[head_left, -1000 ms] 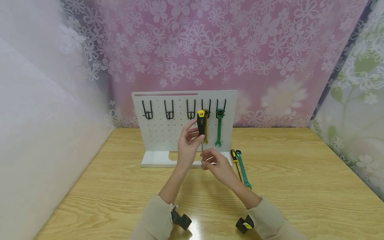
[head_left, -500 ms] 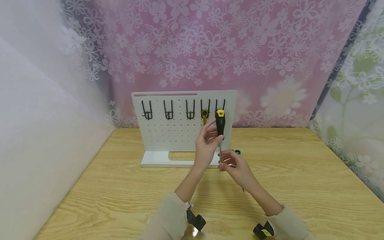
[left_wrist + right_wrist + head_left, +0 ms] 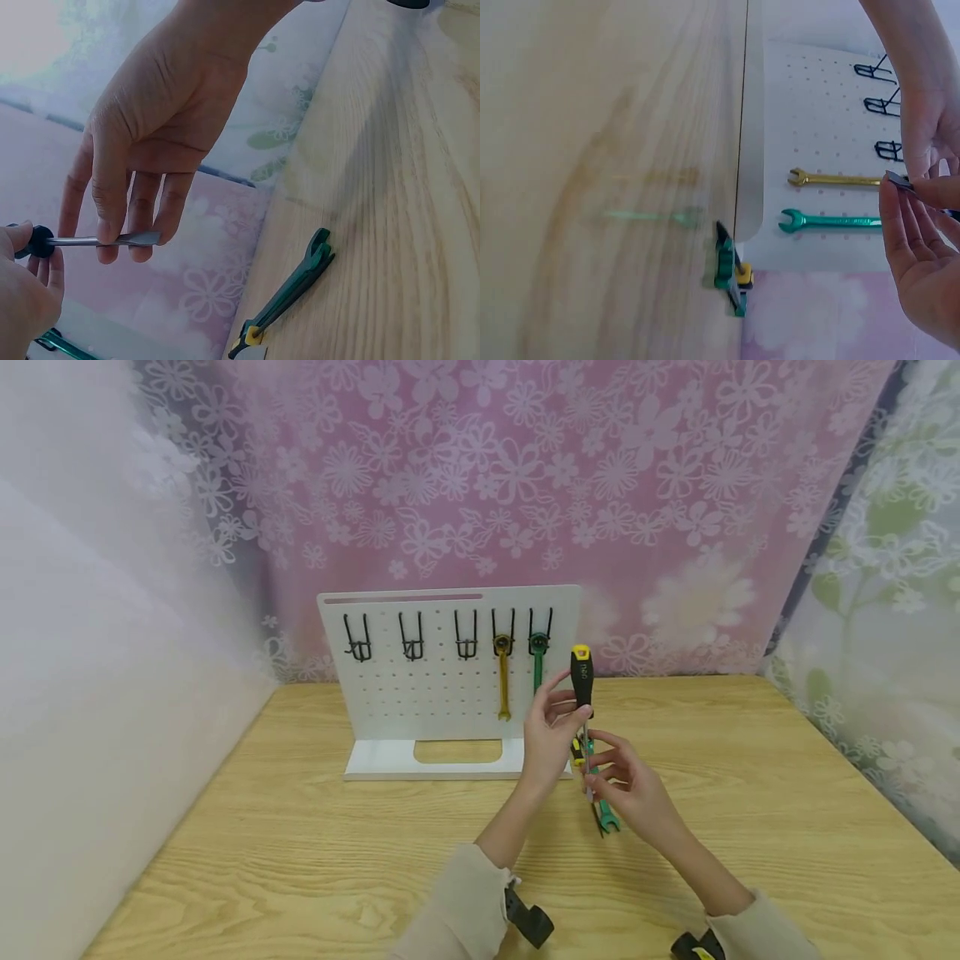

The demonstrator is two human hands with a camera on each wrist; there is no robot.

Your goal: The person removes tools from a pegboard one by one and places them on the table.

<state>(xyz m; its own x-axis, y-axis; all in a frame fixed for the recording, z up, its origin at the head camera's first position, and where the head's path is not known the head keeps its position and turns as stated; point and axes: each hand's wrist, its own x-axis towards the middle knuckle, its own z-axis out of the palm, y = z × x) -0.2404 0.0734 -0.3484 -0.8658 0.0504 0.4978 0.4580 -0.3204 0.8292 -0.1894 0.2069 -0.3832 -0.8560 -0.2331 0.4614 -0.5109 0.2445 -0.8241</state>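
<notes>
A flat-head screwdriver [image 3: 582, 683] with a black and yellow handle stands upright, handle up, just right of the pegboard in the head view. My left hand [image 3: 551, 739] grips the lower handle between thumb and fingers. Below it, my right hand [image 3: 633, 793] pinches the shaft near the tip. The flat blade [image 3: 142, 238] shows at the right fingertips in the left wrist view. Behind and below the hands, a second black and yellow screwdriver [image 3: 577, 752] and a green wrench [image 3: 608, 817] lie side by side on the table, partly hidden.
A white pegboard [image 3: 405, 710] stands at the back of the wooden table [image 3: 300, 860], bearing several black double hooks [image 3: 466, 639]. A yellow wrench [image 3: 503, 685] and another green wrench [image 3: 537, 660] hang from the two rightmost hooks. A pink flowered curtain [image 3: 450, 485] closes the back.
Both hands have carried the upright screwdriver to the right, from in front of the pegboard to past its right edge, above the loose tools. The grip looks the same. The head view has shifted slightly.
</notes>
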